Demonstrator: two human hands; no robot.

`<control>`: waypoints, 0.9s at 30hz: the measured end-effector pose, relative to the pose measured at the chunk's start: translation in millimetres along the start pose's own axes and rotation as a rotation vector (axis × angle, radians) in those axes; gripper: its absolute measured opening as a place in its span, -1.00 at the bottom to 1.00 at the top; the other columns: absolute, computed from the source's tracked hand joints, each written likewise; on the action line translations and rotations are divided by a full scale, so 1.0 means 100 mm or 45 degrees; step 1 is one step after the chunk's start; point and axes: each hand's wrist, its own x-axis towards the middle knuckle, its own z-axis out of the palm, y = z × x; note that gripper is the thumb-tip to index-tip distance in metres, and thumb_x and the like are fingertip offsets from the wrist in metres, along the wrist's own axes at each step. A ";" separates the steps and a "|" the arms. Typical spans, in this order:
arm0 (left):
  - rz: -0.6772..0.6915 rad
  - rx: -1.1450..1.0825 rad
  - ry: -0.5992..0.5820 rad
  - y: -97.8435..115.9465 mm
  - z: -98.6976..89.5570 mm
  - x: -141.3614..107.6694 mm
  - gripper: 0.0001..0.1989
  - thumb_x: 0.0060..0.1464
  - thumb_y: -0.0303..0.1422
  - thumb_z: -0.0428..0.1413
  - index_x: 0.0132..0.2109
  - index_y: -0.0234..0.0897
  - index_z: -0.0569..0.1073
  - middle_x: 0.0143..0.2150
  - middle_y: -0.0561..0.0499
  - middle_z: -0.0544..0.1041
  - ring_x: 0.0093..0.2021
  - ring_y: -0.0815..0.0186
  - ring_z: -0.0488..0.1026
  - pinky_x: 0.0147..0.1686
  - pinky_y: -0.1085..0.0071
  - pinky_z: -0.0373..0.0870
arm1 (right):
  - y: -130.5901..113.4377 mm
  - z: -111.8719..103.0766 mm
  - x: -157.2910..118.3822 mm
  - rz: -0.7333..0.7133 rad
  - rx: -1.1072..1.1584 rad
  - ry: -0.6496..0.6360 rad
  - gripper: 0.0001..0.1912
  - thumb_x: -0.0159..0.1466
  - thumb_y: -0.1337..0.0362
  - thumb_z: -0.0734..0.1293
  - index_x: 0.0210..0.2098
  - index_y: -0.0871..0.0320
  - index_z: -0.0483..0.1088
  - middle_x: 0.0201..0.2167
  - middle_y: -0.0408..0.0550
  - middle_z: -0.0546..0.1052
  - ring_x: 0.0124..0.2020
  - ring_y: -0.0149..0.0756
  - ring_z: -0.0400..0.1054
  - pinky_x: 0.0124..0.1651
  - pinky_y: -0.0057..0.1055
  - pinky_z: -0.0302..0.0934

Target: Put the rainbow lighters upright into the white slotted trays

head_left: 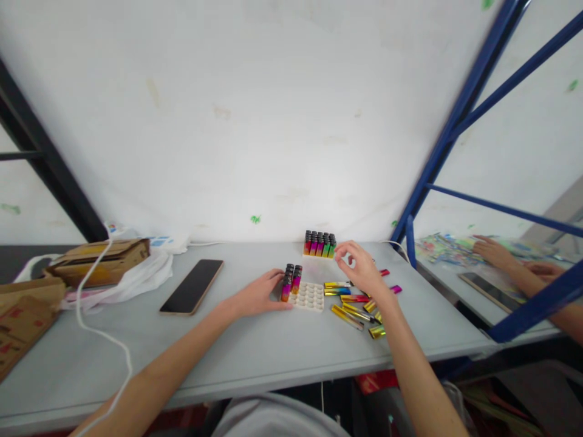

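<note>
My left hand (263, 294) steadies the left side of a white tray (313, 297) with rows of round holes. Its thumb lies along the front and its fingers reach behind. Several orange-and-purple lighters with black tops (286, 287) stand upright in the tray's left columns, beside that hand. My right hand (359, 264) is raised over the table, fingers curled, with a gap between thumb and forefinger and nothing visible in it. Below and around it lie loose shiny lighters (347, 317) in yellow, blue, red and purple. A block of upright multicoloured lighters (319, 244) stands behind, near its fingertips.
A phone (192, 287) lies left of my hand. Further left are torn cardboard boxes (102, 262), a white plastic bag (144, 278) and a white cable (104, 329). A blue metal frame (437, 145) stands at the right; beyond it another person's hand (492, 251) is over small coloured pieces.
</note>
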 end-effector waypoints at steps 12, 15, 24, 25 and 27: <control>-0.002 -0.014 0.002 -0.04 0.01 -0.01 -0.19 0.11 0.17 0.31 0.36 -0.16 0.40 0.40 -0.22 0.40 0.39 -0.09 0.38 0.46 0.05 0.25 | 0.36 -0.06 -0.12 0.268 -0.167 -0.399 -0.81 0.30 0.17 0.44 -0.18 0.12 0.65 -0.14 0.04 0.67 -0.21 -0.15 0.52 0.04 -0.17 0.36; 0.009 -0.018 0.007 -0.03 0.01 -0.01 -0.19 0.12 0.16 0.30 0.35 -0.20 0.40 0.40 -0.24 0.40 0.38 -0.11 0.38 0.47 0.00 0.24 | 0.45 -0.09 -0.16 0.359 -0.148 -0.519 -0.80 0.25 0.19 0.49 -0.18 0.11 0.68 -0.14 0.06 0.70 -0.17 -0.09 0.54 0.01 -0.19 0.38; -0.009 -0.028 0.005 -0.01 0.00 -0.02 -0.19 0.12 0.14 0.32 0.35 -0.22 0.40 0.41 -0.24 0.39 0.40 -0.13 0.37 0.47 0.03 0.25 | 0.52 -0.06 -0.17 0.379 -0.190 -0.688 -0.91 0.25 0.29 0.47 -0.27 0.12 0.66 -0.19 0.05 0.69 -0.12 -0.06 0.54 0.02 -0.21 0.35; -0.004 -0.025 0.005 -0.01 0.00 -0.02 -0.19 0.11 0.15 0.32 0.35 -0.20 0.40 0.41 -0.23 0.39 0.39 -0.12 0.38 0.46 0.04 0.25 | 0.51 -0.05 -0.17 0.384 -0.185 -0.673 -0.92 0.26 0.30 0.46 -0.26 0.13 0.63 -0.19 0.05 0.69 -0.12 -0.07 0.54 0.02 -0.21 0.35; 0.004 -0.017 -0.002 0.00 -0.01 -0.02 -0.20 0.12 0.15 0.31 0.35 -0.19 0.40 0.41 -0.22 0.39 0.39 -0.11 0.37 0.47 0.04 0.25 | 0.50 -0.03 -0.17 0.392 -0.161 -0.628 -0.94 0.29 0.30 0.43 -0.26 0.14 0.57 -0.21 0.04 0.68 -0.15 -0.11 0.55 -0.01 -0.23 0.36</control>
